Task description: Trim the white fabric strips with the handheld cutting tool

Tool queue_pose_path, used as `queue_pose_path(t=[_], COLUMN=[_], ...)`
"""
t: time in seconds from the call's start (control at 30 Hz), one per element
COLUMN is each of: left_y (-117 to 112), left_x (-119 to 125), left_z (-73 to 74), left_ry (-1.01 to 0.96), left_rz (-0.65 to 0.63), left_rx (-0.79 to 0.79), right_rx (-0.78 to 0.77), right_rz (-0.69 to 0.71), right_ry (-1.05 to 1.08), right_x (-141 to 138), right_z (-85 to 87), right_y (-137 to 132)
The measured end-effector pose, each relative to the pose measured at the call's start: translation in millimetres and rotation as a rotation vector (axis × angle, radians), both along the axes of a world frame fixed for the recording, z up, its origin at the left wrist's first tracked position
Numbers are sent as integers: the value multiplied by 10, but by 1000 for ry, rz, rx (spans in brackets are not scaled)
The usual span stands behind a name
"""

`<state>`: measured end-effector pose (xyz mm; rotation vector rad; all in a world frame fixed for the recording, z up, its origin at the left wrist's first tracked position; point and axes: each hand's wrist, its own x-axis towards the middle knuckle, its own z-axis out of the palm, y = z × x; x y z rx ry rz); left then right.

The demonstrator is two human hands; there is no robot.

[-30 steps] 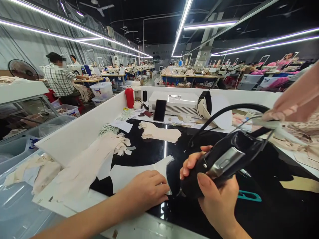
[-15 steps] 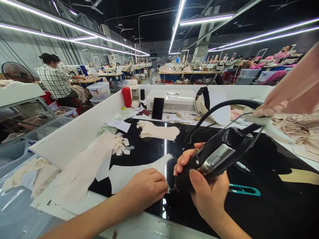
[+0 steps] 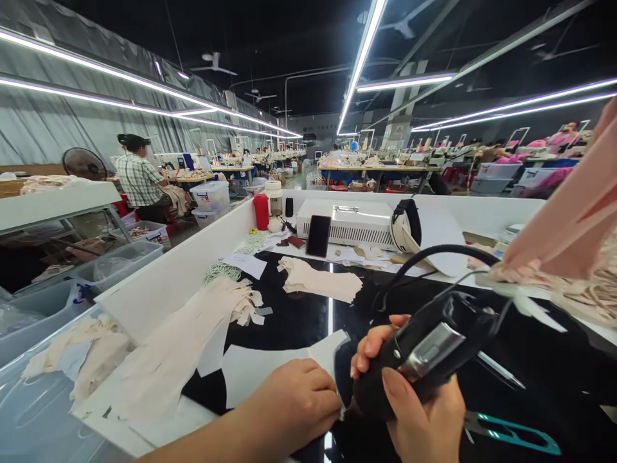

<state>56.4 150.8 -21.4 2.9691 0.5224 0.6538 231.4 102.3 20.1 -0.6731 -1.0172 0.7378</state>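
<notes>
My right hand (image 3: 419, 405) is wrapped round a black corded hand tool (image 3: 434, 347) with a silver panel on its side. The tool's front end points down to the left, close to my left fingers; its tip is hidden. My left hand (image 3: 299, 399) has its fingers curled together at the right edge of a white curved cut piece (image 3: 260, 373), which lies flat on the black tabletop (image 3: 289, 308). Fingertips there are partly hidden. Just right of my right hand lie teal-handled thread snips (image 3: 520, 434) and a slim silver tool (image 3: 501, 370).
Pale cut pieces (image 3: 178, 354) are heaped at left, with a smaller stack (image 3: 321, 280) ahead. Behind stand a phone (image 3: 319, 235), a white metal box (image 3: 351, 222) and a red container (image 3: 261, 212). Pink fabric (image 3: 559, 225) and the tool's cord (image 3: 429, 257) rise at right.
The view has tilted up and turned slightly left, so the table sits lower and further right. Both hands keep their hold, with the tool still beside my left fingers.
</notes>
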Motion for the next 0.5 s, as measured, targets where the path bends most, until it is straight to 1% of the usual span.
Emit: queue_pose_path(t=[0.1,0.27,0.5], left_y=[33,81,149], left_x=[13,37,109], left_z=[-93,-199,-332], left_ry=[-7,0,-2], left_rz=[3,-25,-25], left_rx=[27,80,147], right_rx=[-18,-105,-118], right_rz=[-1,-65,-80], right_ry=[7,77,72], right_x=[-7,-76,-74], right_z=[-24,12,48], right_y=[-1,-28,-38])
